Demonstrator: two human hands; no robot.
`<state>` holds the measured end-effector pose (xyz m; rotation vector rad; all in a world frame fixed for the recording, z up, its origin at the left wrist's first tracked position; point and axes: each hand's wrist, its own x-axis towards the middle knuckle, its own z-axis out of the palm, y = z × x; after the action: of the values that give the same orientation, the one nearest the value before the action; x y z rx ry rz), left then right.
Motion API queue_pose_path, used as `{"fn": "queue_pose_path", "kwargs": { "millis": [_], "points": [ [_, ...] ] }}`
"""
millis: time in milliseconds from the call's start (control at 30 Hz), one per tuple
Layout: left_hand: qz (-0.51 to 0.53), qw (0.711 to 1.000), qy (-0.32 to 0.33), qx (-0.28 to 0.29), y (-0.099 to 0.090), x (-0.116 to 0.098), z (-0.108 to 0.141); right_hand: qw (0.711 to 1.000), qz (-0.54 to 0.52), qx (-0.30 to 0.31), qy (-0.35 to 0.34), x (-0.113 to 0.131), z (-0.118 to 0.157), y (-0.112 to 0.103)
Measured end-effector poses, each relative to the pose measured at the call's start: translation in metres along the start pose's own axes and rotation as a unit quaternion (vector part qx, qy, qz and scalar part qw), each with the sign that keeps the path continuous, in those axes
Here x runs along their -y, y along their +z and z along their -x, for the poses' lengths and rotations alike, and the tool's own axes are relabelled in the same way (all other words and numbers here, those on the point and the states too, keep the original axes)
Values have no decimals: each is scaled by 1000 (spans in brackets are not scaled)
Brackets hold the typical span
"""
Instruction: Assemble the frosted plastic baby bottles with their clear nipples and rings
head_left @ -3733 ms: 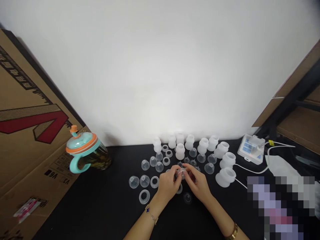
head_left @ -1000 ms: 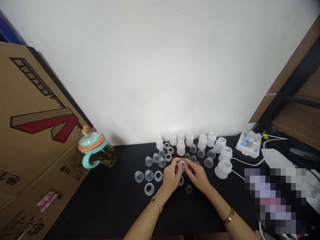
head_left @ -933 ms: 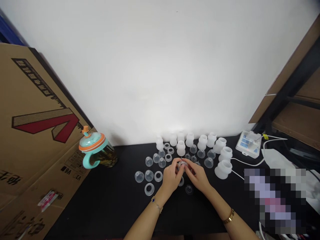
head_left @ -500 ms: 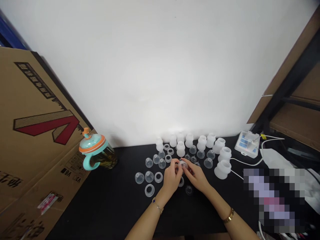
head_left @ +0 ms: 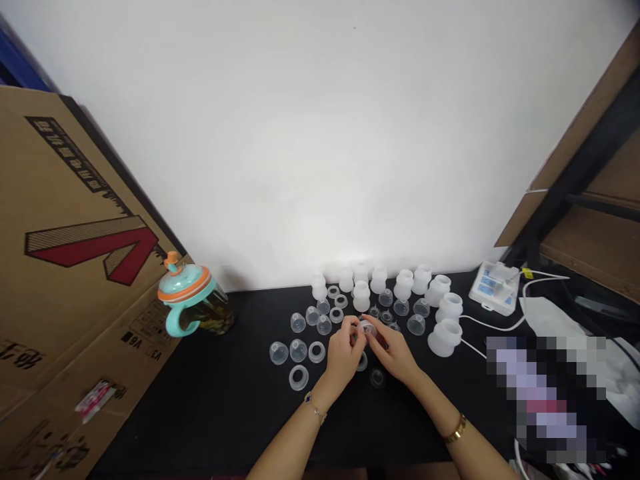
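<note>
Together my left hand point(head_left: 345, 350) and my right hand point(head_left: 393, 347) grip a translucent bottle collar ring point(head_left: 367, 327), fingers closed round its sides. Fingers hide its lower part, so I cannot tell whether a nipple sits in it. Just beyond the hands lie clear silicone nipples point(head_left: 387, 317). Another nipple point(head_left: 377, 378) lies below my right hand. A loose collar ring point(head_left: 361, 362) shows partly between my wrists. Left of my left hand are more collar rings point(head_left: 299, 378) and clear domed caps point(head_left: 279, 353). Other domed caps point(head_left: 416, 325) lie beyond my right hand.
Several small white bottles point(head_left: 362, 296) stand along the wall and down the right. A lidded cup with a turquoise handle point(head_left: 183, 323) stands left, by a large cardboard box point(head_left: 75, 200). A power strip point(head_left: 493, 287) with white cables and a blurred patch lie right.
Both hands stay in place around the collar ring, with only slight finger movement. The whole view has shifted very slightly.
</note>
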<state>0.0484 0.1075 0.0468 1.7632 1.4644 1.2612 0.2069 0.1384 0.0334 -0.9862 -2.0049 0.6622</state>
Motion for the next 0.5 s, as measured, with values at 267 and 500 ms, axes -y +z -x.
{"fn": "queue_pose_path", "kwargs": {
  "millis": [267, 500],
  "points": [
    [27, 1000, 13, 8, 0, 1, 2, 1000, 14, -21, -1, -1, 1, 3],
    [79, 997, -19, 15, 3, 7, -1, 1000, 6, -25, 12, -1, 1, 3]
  ]
}}
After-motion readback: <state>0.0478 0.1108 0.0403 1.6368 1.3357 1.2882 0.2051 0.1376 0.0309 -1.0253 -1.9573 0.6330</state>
